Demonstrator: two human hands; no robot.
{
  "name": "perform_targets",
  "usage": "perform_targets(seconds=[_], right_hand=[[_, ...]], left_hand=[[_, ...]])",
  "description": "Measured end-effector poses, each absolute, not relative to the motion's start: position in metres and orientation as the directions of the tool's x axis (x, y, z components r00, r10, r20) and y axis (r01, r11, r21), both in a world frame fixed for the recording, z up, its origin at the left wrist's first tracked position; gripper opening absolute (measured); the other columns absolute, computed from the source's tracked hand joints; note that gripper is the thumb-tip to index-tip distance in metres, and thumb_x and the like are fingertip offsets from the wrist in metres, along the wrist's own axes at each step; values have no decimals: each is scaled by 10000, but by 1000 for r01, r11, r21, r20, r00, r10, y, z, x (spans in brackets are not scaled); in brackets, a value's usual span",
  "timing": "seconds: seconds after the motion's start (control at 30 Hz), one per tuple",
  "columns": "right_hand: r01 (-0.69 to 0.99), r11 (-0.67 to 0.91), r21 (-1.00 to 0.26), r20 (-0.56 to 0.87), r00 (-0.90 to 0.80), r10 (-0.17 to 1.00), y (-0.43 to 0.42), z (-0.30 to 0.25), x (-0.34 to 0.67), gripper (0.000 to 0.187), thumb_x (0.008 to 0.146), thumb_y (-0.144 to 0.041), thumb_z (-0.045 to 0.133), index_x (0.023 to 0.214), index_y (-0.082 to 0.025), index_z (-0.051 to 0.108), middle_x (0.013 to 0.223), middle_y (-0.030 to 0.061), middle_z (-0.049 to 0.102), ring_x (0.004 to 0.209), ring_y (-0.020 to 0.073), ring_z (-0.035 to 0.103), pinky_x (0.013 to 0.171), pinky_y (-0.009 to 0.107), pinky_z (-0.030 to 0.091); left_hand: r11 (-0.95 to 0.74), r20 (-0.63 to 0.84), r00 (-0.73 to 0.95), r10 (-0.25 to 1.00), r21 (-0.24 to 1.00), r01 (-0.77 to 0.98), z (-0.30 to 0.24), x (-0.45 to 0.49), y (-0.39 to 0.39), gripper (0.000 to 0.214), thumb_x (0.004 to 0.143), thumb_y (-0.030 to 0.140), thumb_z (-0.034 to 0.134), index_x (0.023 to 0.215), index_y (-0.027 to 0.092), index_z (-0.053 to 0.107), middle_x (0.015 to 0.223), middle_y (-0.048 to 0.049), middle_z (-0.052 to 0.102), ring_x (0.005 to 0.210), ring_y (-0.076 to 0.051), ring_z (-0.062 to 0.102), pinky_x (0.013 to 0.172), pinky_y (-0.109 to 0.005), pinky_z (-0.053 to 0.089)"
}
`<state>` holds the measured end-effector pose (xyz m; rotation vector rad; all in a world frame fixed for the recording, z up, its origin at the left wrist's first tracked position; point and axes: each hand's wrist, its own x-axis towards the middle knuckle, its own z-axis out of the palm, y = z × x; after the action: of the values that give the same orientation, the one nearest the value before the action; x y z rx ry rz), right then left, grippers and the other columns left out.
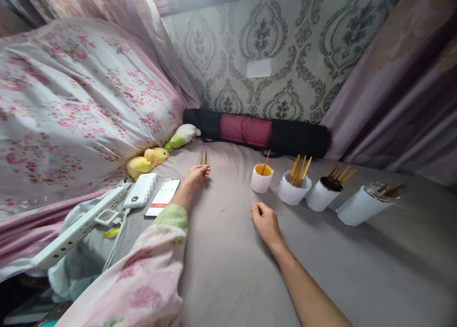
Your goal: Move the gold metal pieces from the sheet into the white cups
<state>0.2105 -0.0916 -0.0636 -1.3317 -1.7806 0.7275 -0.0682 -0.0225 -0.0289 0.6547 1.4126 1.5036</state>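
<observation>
My left hand [197,175] is closed at the far left of the grey sheet [228,260]. Several thin sticks [202,157], one of them dark, rise past its fingers; how they are gripped is partly hidden. Nearer to me, my right hand [266,223] is curled above the sheet with nothing showing between its fingers. Just beyond it stands a white-wrapped cup [261,182], yellow inside, with one stick in it. To its right are a wider white cup [293,193] with several golden sticks, a dark-lined cup [321,199] with sticks, and a white-wrapped jar [362,208] with brownish sticks.
A phone [164,198], a white power bank [140,190] and a power strip [80,226] lie at left. Plush toys, one yellow [148,161] and one green and white [183,136], rest against floral bedding [89,98]. A black and maroon roll bag [246,129] lies along the wall.
</observation>
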Motion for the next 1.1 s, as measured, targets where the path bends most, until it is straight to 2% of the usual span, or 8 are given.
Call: perform_targets(seconds=[0.2,0.37,0.6,0.87,1.1], right_hand=[[513,290,-808,253,-143,957,-92,-62,211,420,836,-459,358,635,-156,568,562,20,563,505,107,432,520,233,301],[490,263,-831,224,-139,965,-93,-61,211,432,831,-479,361,645,-152,575,519,3,517,476,102,404,485,223,293],[430,220,-875,181,-129,975,-93,-55,212,428,817,-497,381,652,-151,571,539,7,530,489,105,431,481,212,316],[283,106,-953,70,-136,988,-91,-57,214,445,797,-553,392,703,-152,560,520,-9,491,443,101,428,430,208,331],[154,15,-988,-9,-157,987,-92,-52,216,431,782,-554,416,777,-149,566,551,-25,461,424,77,390,380,186,301]], left_hand=[[49,-206,-379,902,922,-384,-38,-37,-44,107,714,84,594,818,94,617,720,-43,602,554,-39,526,536,-162,434],[38,-220,-340,914,883,-468,-47,-11,-61,143,691,79,612,830,102,633,755,-53,609,556,-39,524,526,-158,439],[39,-229,-257,939,813,-581,-46,23,-86,168,681,101,639,849,97,645,772,-64,617,566,-45,532,518,-158,432],[61,-203,-193,960,824,-563,-47,55,-106,252,639,214,703,870,127,654,749,-48,624,559,-49,525,520,-173,415],[64,-151,-197,969,919,-388,-49,72,-118,315,649,314,688,916,150,657,740,-43,632,533,-64,516,493,-186,397]])
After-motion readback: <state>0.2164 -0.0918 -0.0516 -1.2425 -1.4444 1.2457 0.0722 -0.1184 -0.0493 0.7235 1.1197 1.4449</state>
